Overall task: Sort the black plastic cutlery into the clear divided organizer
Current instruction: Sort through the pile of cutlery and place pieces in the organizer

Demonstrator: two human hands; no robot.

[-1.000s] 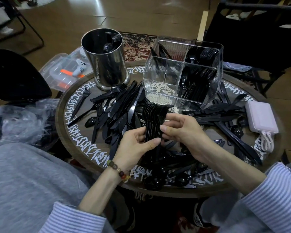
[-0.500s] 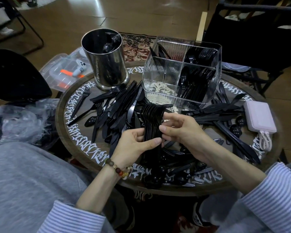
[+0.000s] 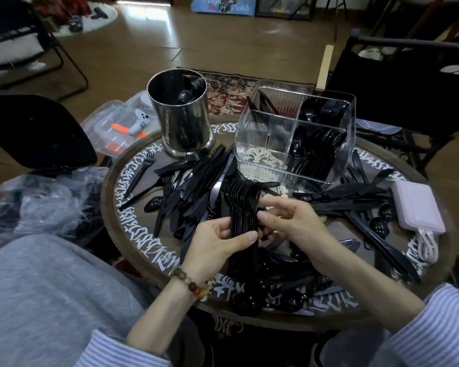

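Head view, operator A: state clearance.
B: Loose cutlery (image 3: 196, 181) crowds round table (image 3: 112, 197); organizer (image 3: 294, 144) far right, its near-left compartment holds nothing.
A: Change?
B: Negligible; grip unchanged.
A: Hands?
B: Left hand (image 3: 212, 247) and right hand (image 3: 292, 221) both grip stacked forks (image 3: 243, 205), centre.

The right hand (image 3: 292, 221) now has its fingers more spread and its thumb tip pressed against the side of the fork stack (image 3: 243, 207), where before it pinched closer in. The left hand (image 3: 217, 245) sits slightly lower on the stack than a second ago
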